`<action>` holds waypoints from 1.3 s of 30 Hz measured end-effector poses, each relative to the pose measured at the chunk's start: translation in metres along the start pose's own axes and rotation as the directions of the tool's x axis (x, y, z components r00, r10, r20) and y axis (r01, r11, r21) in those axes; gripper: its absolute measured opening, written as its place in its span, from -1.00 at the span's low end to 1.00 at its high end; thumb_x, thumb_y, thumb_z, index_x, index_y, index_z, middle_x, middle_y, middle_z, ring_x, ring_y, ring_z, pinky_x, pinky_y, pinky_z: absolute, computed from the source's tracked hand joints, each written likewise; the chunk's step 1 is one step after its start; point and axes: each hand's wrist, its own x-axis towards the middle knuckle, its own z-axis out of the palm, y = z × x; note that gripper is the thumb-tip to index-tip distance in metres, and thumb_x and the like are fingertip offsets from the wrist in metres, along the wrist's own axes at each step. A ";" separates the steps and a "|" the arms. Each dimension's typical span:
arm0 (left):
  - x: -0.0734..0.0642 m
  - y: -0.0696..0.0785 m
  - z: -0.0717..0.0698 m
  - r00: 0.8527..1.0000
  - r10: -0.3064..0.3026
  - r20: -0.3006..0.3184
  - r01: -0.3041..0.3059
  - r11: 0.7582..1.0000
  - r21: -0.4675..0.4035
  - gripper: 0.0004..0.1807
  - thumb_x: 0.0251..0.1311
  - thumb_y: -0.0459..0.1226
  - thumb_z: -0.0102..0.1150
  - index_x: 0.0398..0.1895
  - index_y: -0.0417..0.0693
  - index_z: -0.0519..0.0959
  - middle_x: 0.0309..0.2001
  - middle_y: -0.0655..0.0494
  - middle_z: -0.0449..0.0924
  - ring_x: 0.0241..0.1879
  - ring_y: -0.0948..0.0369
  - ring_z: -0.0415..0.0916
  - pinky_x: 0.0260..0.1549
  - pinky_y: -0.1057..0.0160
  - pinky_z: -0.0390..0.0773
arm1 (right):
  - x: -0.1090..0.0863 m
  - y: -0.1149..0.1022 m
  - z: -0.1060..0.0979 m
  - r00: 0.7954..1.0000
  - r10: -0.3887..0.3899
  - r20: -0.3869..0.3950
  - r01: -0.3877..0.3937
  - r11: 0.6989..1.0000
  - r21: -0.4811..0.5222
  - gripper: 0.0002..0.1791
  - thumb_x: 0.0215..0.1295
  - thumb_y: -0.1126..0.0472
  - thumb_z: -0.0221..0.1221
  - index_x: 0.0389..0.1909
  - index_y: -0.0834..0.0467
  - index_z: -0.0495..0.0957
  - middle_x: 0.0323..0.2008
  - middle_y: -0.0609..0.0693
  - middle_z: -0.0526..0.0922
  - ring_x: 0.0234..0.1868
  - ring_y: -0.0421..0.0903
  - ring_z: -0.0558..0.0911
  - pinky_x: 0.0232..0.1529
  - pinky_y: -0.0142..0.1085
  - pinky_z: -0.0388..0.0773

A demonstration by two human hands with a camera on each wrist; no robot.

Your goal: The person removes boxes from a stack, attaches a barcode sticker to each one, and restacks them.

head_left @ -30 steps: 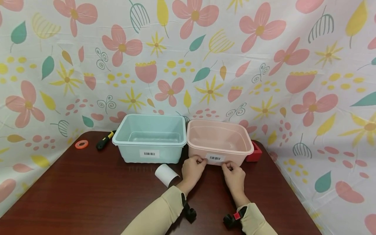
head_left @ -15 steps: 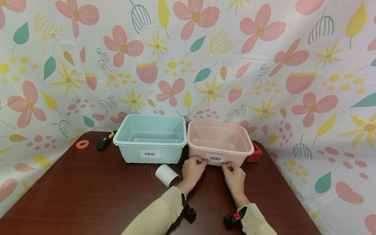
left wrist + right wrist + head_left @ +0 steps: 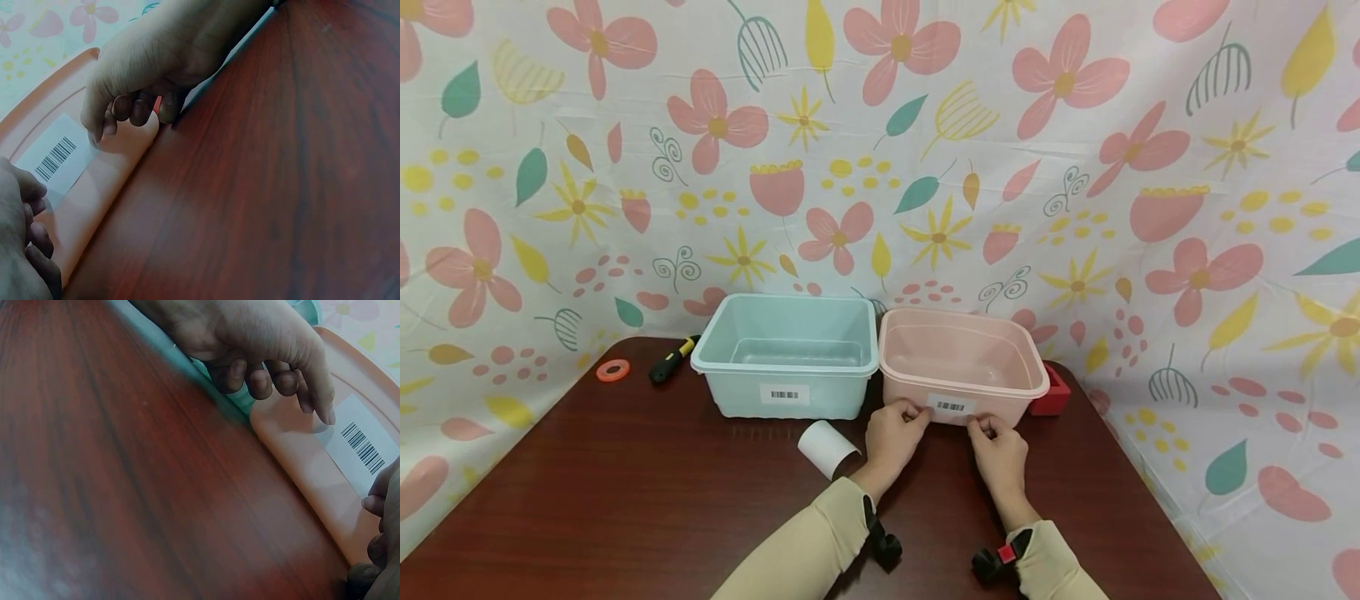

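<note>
A white barcode label (image 3: 951, 406) lies along the front wall of a pink plastic bin (image 3: 902, 390). My left hand (image 3: 892, 437) pinches the label's left end between thumb and index finger. At the opposite end, my right hand (image 3: 1002, 454) pinches the lower right corner the same way. In the right wrist view, the left fingertips (image 3: 327, 417) sit right at the label's corner, with the other fingers curled below. The left wrist view shows the right hand (image 3: 147, 62) reaching down to the label's far end, its printed bars uncovered.
A light blue bin (image 3: 786, 396) with its own barcode label stands left of the pink one. A white paper roll (image 3: 826, 447) lies by the left wrist. An orange tape roll (image 3: 613, 370) and a black-and-yellow handled tool (image 3: 672, 362) lie far left. Behind the pink bin's right side sits a red box (image 3: 1051, 396).
The head view has shifted very slightly, so the scene sits a little lower and further right. Both hands stay at the label's ends.
</note>
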 end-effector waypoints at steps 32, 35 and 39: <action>0.040 0.087 -0.169 0.900 0.356 0.251 -0.215 0.864 -0.456 -0.78 0.32 -0.25 0.29 -0.45 -0.17 0.72 -0.54 -0.07 0.60 -0.58 0.22 0.45 -0.57 0.29 0.50 | -0.001 0.001 0.002 1.000 -0.026 -0.003 0.026 0.999 0.032 -0.67 0.21 0.22 0.36 -0.73 0.06 0.58 -0.75 -0.11 0.49 -0.68 -0.27 0.36 -0.58 -0.44 0.25; 0.056 0.076 -0.224 0.954 0.266 0.134 -0.185 0.882 -0.434 -0.73 0.35 -0.22 0.25 -0.45 -0.21 0.72 -0.56 -0.06 0.57 -0.56 0.16 0.47 -0.54 0.24 0.50 | -0.001 0.000 0.002 1.000 -0.018 0.000 0.018 0.999 0.029 -0.68 0.21 0.21 0.36 -0.72 0.06 0.59 -0.74 -0.13 0.50 -0.68 -0.27 0.36 -0.58 -0.44 0.25; 0.069 0.043 -0.283 0.982 0.185 -0.042 -0.188 0.928 -0.321 -0.65 0.38 -0.12 0.25 -0.46 -0.21 0.70 -0.61 0.04 0.51 -0.55 0.09 0.49 -0.58 0.22 0.45 | -0.001 0.001 0.001 1.000 -0.009 0.002 0.008 1.000 0.018 -0.68 0.21 0.19 0.37 -0.72 0.06 0.61 -0.73 -0.15 0.51 -0.67 -0.26 0.36 -0.57 -0.43 0.25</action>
